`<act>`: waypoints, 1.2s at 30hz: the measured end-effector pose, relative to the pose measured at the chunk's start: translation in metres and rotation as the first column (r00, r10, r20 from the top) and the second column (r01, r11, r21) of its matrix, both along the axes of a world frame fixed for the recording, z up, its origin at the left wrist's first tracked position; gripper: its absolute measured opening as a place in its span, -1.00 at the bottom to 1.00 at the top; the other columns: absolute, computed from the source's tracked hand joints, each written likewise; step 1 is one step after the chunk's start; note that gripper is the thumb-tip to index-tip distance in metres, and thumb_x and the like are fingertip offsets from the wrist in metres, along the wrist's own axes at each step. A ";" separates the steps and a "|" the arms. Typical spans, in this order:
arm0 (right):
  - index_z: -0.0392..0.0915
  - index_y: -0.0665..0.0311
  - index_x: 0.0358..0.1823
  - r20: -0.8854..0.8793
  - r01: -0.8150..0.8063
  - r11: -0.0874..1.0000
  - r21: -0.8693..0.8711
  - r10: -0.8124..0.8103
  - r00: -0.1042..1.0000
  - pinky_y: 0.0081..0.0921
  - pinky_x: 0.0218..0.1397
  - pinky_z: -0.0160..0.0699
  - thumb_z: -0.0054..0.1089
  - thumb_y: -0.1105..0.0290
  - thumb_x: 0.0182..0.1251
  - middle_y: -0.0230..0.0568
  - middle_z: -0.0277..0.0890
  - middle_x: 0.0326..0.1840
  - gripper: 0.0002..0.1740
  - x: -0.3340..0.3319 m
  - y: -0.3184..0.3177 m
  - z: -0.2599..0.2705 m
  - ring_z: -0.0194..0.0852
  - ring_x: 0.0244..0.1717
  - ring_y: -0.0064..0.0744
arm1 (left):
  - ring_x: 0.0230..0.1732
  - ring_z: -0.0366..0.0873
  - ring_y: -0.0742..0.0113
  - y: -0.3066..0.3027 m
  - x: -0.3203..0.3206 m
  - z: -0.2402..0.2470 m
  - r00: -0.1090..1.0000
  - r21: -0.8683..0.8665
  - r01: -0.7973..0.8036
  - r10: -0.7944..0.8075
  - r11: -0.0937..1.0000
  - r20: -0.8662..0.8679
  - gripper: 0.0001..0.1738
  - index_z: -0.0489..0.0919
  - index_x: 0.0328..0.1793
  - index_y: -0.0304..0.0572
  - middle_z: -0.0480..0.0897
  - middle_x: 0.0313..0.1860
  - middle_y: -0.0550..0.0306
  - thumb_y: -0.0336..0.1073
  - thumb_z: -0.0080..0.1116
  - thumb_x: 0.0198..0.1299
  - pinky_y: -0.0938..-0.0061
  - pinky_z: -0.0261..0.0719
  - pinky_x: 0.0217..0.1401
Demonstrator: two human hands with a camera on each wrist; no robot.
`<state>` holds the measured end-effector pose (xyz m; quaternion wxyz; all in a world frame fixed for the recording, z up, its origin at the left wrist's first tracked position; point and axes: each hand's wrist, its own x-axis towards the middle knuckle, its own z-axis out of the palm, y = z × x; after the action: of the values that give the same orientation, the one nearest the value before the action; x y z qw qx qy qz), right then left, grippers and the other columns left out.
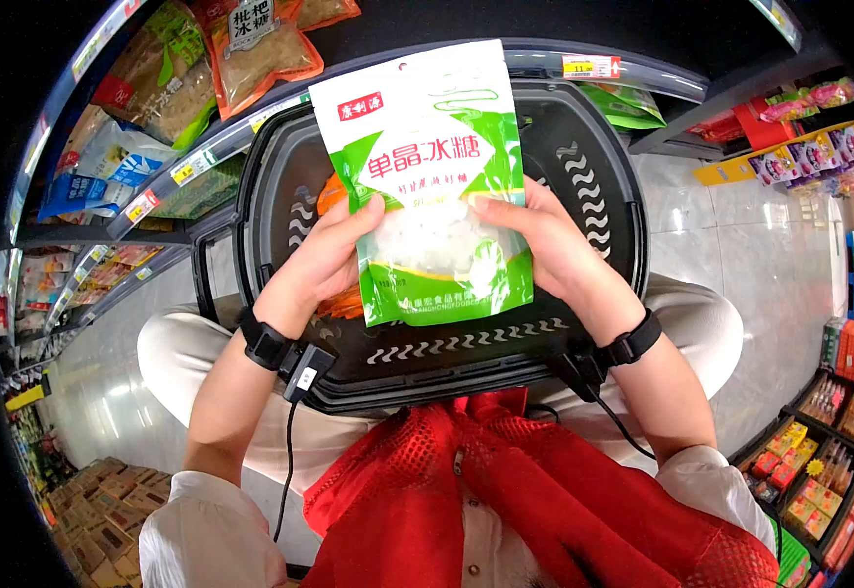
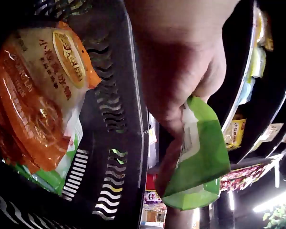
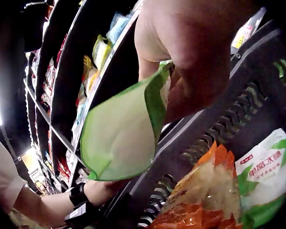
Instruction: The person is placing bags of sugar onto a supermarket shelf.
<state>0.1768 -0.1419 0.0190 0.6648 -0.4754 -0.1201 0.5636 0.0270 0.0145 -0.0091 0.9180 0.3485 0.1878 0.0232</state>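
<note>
Both hands hold up a green and white bag of rock sugar point(image 1: 437, 186), its printed front turned to the head camera. My left hand point(image 1: 334, 250) pinches the left side, thumb on the front and fingers hidden behind. On the opposite side my right hand point(image 1: 559, 245) grips it the same way. The bag's green bottom gusset point(image 2: 200, 157) shows in the left wrist view. Beneath is a black shopping basket point(image 1: 349, 363). Inside lie an orange and clear packet point(image 3: 200, 191) and another green and white rock sugar bag point(image 3: 267, 171), partly covered by the packet in the left wrist view.
Store shelves with a price-label rail point(image 1: 187, 171) run along the left and back, carrying bagged sugar point(image 1: 255, 49). Hanging snack packs point(image 1: 809, 152) and boxed goods point(image 1: 809, 451) stand at the right. Pale floor tiles point(image 1: 687, 235) show beside the basket.
</note>
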 end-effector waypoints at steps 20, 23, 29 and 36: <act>0.40 0.40 -0.04 0.296 0.152 0.970 -0.187 -0.092 0.951 -0.47 -0.11 0.48 0.11 0.56 0.12 -0.14 0.51 -0.14 -0.67 0.042 -0.008 -0.004 0.50 -0.19 -0.38 | 0.21 0.30 0.14 0.009 -0.002 -0.001 0.975 0.354 -0.172 0.211 0.919 -0.074 -0.28 -0.05 0.34 -0.33 0.25 0.26 -0.16 -0.31 0.06 0.16 0.37 0.31 0.23; 0.37 0.42 -0.03 0.420 0.148 0.929 -0.340 0.010 0.908 -0.43 -0.13 0.50 0.12 0.55 0.11 -0.09 0.50 -0.13 -0.65 0.062 -0.017 -0.012 0.51 -0.19 -0.34 | 0.23 0.29 0.12 0.025 -0.011 0.007 0.945 0.311 -0.296 0.325 0.903 -0.042 -0.38 -0.02 0.33 -0.35 0.24 0.27 -0.15 -0.32 -0.05 0.22 0.38 0.30 0.24; 0.37 0.44 -0.01 0.371 0.097 0.898 -0.429 0.078 0.925 -0.43 -0.09 0.47 0.16 0.53 0.09 -0.11 0.49 -0.13 -0.61 0.055 -0.017 -0.082 0.49 -0.18 -0.36 | 0.22 0.30 0.13 0.019 -0.011 0.027 0.974 0.369 -0.211 0.225 0.905 0.003 -0.45 0.06 0.31 -0.33 0.26 0.26 -0.13 -0.31 -0.11 0.25 0.40 0.29 0.22; 0.31 0.43 0.02 0.095 -0.078 0.914 -0.399 0.126 0.987 -0.28 -0.01 0.46 0.16 0.54 0.09 -0.09 0.42 -0.05 -0.57 0.046 0.003 -0.118 0.43 -0.06 -0.26 | 0.21 0.31 0.13 0.012 -0.016 0.036 0.983 0.373 -0.164 0.184 0.913 -0.020 -0.48 0.10 0.30 -0.30 0.28 0.25 -0.12 -0.30 -0.12 0.25 0.41 0.30 0.21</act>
<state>0.2228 -0.1390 -0.0991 0.5170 -0.6250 -0.0685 0.5808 0.0114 0.0260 0.0273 0.8248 0.4974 0.2353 0.1303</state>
